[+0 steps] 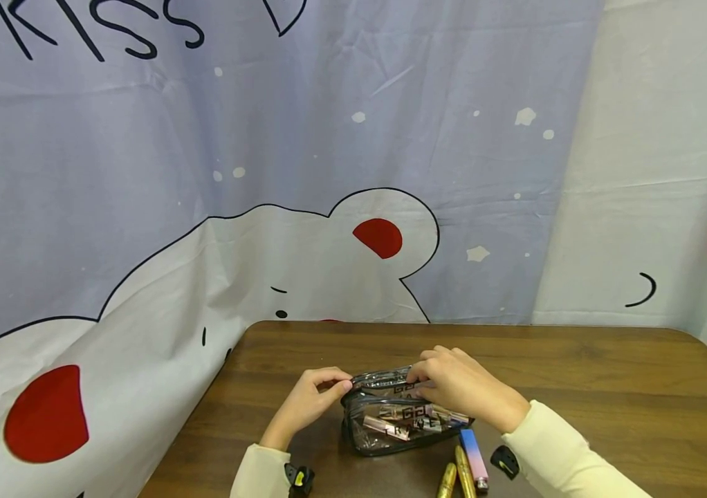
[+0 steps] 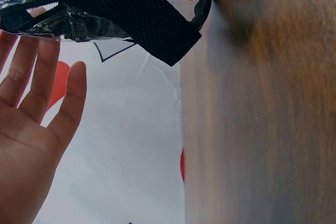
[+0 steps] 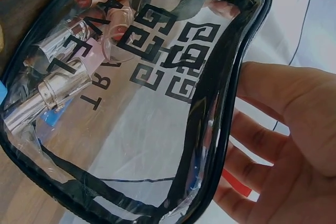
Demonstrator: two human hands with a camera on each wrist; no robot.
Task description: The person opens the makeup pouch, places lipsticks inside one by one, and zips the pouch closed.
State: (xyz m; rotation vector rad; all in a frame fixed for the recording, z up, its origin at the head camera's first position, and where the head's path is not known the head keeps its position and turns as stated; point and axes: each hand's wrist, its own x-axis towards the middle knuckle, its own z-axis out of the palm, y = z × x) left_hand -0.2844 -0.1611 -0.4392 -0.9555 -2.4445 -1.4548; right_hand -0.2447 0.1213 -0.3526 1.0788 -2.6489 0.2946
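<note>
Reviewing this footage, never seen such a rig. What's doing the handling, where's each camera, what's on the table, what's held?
No machine here: each grip is a person's bare hand. The wide picture comes from a camera on the head, looking forward and down. The two close-ups come from wrist cameras, so the scene looks turned. On the wooden table sits a clear pouch with black edging and small tubes inside. Beside it lie two gold tubes and a blue-and-pink tube. The left hand pinches the pouch's left end; the right hand holds its upper edge near the other end.
</note>
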